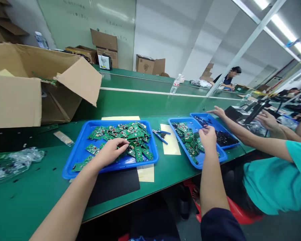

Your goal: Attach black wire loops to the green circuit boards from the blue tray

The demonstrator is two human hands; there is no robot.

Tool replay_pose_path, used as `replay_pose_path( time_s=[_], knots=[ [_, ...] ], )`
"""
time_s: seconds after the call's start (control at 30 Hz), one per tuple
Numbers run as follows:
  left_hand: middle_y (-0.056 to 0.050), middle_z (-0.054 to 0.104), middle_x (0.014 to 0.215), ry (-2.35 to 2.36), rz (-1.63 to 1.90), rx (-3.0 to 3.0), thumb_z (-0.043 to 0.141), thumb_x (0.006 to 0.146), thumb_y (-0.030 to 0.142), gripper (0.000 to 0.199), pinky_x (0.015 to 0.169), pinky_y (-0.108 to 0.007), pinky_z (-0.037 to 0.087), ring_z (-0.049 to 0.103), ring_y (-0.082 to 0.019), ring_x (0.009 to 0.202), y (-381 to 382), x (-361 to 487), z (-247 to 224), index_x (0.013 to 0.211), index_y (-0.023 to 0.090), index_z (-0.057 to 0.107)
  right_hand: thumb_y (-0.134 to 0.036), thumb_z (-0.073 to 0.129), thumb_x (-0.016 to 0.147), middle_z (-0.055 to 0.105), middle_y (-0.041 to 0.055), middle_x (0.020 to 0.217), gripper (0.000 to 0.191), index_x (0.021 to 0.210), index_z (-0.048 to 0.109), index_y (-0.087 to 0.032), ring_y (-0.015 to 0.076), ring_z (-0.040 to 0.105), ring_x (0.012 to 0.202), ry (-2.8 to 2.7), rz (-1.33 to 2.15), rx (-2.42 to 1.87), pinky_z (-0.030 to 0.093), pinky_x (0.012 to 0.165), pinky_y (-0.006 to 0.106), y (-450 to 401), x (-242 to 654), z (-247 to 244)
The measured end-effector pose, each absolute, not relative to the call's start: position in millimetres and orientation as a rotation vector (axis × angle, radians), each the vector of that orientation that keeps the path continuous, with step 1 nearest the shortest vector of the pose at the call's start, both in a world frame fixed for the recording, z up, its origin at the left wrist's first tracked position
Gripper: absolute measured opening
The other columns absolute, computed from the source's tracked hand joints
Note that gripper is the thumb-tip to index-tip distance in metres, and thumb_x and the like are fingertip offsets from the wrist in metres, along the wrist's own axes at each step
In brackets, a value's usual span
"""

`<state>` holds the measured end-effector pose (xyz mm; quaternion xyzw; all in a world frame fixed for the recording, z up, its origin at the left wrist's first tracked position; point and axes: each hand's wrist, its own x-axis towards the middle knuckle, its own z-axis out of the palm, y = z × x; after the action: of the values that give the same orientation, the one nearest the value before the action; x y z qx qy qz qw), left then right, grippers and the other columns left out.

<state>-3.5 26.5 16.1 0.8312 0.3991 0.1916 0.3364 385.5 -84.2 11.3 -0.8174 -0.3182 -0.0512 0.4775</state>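
Note:
Many green circuit boards lie heaped in a blue tray in front of me. My left hand is over the heap with its fingers curled together; whatever is between them is hidden. My right hand is closed above a second blue tray, which also holds green boards. Its fingertips pinch something too small to make out. Blue-handled pliers rest between the two trays, partly over a cream paper sheet.
At the left stand a large open cardboard box and a plastic bag. A third blue tray of black parts is at the right, where a person in a teal shirt reaches in. A bottle stands behind.

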Motion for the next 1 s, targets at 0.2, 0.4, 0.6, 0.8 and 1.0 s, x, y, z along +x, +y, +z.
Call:
replay_pose_path(
  time_s=[0.2, 0.4, 0.6, 0.8, 1.0],
  knots=[
    [-0.005, 0.07, 0.084, 1.067, 0.516, 2.134, 0.048, 0.074, 0.048, 0.036, 0.071, -0.029, 0.047, 0.062, -0.022, 0.075, 25.5, -2.8, 17.1, 0.084, 0.018, 0.065, -0.035, 0.061, 0.063, 0.06, 0.0069, 0.088, 0.042, 0.097, 0.043, -0.021, 0.0186, 0.062, 0.07, -0.897, 0.133, -1.781, 0.049, 0.066, 0.033, -93.0, 383.1, 12.9],
    [-0.006, 0.07, 0.085, 1.052, 0.53, 2.133, 0.047, 0.072, 0.051, 0.038, 0.07, -0.03, 0.047, 0.062, -0.023, 0.078, 24.7, -2.1, 20.6, 0.082, 0.018, 0.065, -0.036, 0.067, 0.064, 0.055, 0.0088, 0.099, 0.046, 0.1, 0.042, -0.022, 0.0176, 0.063, 0.075, -0.927, 0.197, -1.693, 0.049, 0.068, 0.03, -95.4, 371.8, 16.4],
    [-0.005, 0.069, 0.085, 1.023, 0.512, 2.127, 0.047, 0.073, 0.051, 0.038, 0.068, -0.029, 0.046, 0.062, -0.023, 0.08, 23.9, -2.3, 22.4, 0.082, 0.018, 0.063, -0.038, 0.071, 0.062, 0.048, 0.0146, 0.119, 0.083, 0.132, 0.028, -0.026, 0.0213, 0.065, 0.078, -1.012, 0.329, -1.829, 0.051, 0.07, 0.034, -98.4, 358.9, 27.7],
    [-0.002, 0.062, 0.07, 1.044, 0.626, 1.99, 0.046, 0.075, 0.048, 0.034, 0.06, -0.027, 0.044, 0.056, -0.018, 0.065, 23.7, -1.9, 19.8, 0.084, 0.017, 0.057, -0.039, 0.069, 0.066, 0.053, 0.0131, 0.117, 0.087, 0.138, 0.022, -0.028, 0.0236, 0.063, 0.09, -1.092, 0.364, -1.815, 0.051, 0.076, 0.04, -99.4, 349.4, 31.9],
    [0.003, 0.055, 0.063, 0.949, 0.79, 1.518, 0.044, 0.079, 0.04, 0.053, 0.061, -0.027, 0.046, 0.056, -0.014, 0.058, 14.0, 8.2, 18.5, 0.126, 0.016, 0.04, -0.035, 0.066, 0.072, 0.06, 0.0074, 0.107, 0.081, 0.138, 0.02, -0.028, 0.0177, 0.064, 0.085, -1.189, 0.539, -1.524, 0.047, 0.086, 0.039, -95.0, 311.0, 28.0]
  ],
)
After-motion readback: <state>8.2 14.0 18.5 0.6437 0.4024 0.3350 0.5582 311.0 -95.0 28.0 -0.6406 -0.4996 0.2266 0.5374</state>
